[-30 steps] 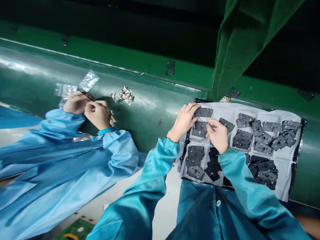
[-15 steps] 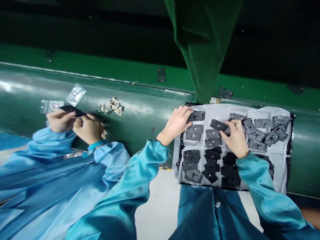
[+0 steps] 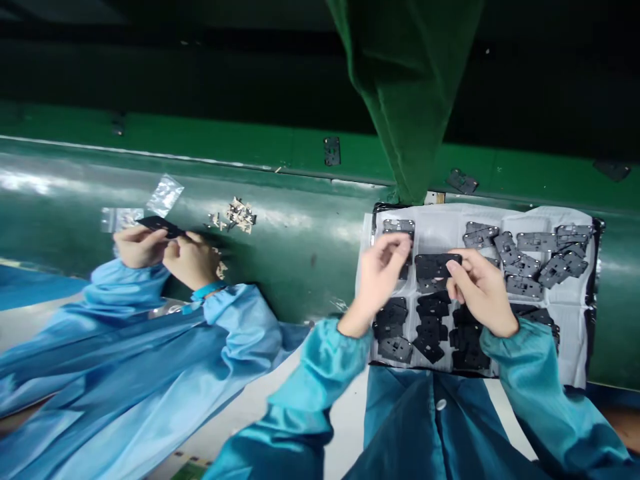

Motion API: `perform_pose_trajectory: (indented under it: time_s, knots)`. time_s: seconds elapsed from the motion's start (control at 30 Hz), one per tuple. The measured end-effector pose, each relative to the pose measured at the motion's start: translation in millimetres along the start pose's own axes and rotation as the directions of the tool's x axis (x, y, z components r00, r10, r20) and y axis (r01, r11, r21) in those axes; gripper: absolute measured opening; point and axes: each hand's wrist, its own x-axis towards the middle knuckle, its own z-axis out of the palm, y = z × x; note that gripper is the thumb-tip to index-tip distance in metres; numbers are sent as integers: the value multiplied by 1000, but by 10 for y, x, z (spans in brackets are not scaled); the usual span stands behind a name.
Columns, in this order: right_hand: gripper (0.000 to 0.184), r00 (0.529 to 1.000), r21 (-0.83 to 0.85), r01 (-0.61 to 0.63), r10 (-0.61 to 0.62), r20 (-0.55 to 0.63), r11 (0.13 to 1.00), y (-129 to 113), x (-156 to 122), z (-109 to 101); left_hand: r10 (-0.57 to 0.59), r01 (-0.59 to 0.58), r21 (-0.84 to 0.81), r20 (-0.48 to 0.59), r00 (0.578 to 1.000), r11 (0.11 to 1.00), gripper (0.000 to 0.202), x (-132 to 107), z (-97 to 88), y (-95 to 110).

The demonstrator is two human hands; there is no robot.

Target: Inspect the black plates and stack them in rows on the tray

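Note:
My right hand [image 3: 477,287] pinches a flat black plastic plate [image 3: 433,266] by its right end, thumb on top. The plate is held level over the middle of a lined tray [image 3: 573,340]. To its left, my left hand [image 3: 380,273] is over the tray's left column, slightly blurred, with thumb and fingers drawn together; whether anything is between them I cannot make out. Partly behind that hand lie more black plates [image 3: 399,225]. Further plates [image 3: 525,285] lie in several groups on the white lining, some overlapping.
At the left, a co-worker's hands [image 3: 187,259] hold another black plate [image 3: 159,225]. Near them lie a pile of small metallic pieces [image 3: 241,215] and clear plastic bags [image 3: 165,194]. Single plates [image 3: 331,151] lie along the green ledge. A green cloth [image 3: 405,100] hangs behind the tray.
My left hand has left the tray's upper left edge, moving right and down, its fingers drawing together. My right hand has shifted the held plate slightly down, turning it level.

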Motion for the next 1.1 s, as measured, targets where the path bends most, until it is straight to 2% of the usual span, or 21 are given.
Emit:
perform_pose_trajectory:
  time_s: [0.03, 0.1, 0.17, 0.23, 0.33, 0.57, 0.77, 0.87, 0.93, 1.0, 1.1]
  knots:
    - [27, 1000, 49, -10, 11, -22, 999, -32, -23, 70, -108, 107, -160, 1, 994, 981, 30, -106, 111, 45]
    - [26, 997, 136, -26, 36, -70, 990, -62, -47, 206, -251, 227, -400, -9, 968, 888, 33, -280, 285, 103]
    - [26, 992, 197, -26, 50, -115, 980, -62, -54, 320, -306, 236, -526, -49, 951, 817, 29, -386, 370, 124]
    - [27, 988, 214, -22, 53, -142, 977, -54, -55, 408, -317, 197, -566, -121, 941, 800, 22, -438, 379, 117]
    - [27, 989, 207, -37, 66, -131, 978, -54, -60, 507, -326, 163, -547, -216, 920, 821, 20, -471, 319, 75]
    - [24, 979, 211, -20, 62, -193, 977, -95, -63, 668, -263, 100, -452, -315, 912, 886, 20, -526, 195, 16]
    - [24, 961, 147, -7, 47, -272, 989, -50, -116, 724, -234, 104, -403, -287, 929, 909, 16, -570, 115, -2]
    - [24, 959, 52, -11, 25, -283, 999, 64, -249, 827, -253, 133, -402, -263, 931, 906, 10, -583, 10, -124]
    - [23, 972, 1, -19, 19, -234, 1000, 178, -328, 872, -290, 187, -396, -219, 932, 899, 11, -583, -77, -246]
    - [22, 976, -65, -26, 11, -217, 998, 309, -352, 821, -308, 227, -332, -217, 926, 916, 11, -575, -159, -380]
    - [20, 941, -275, 10, -102, -323, 961, 486, -259, 515, -233, 197, -157, -265, 936, 968, 17, -555, -242, -562]
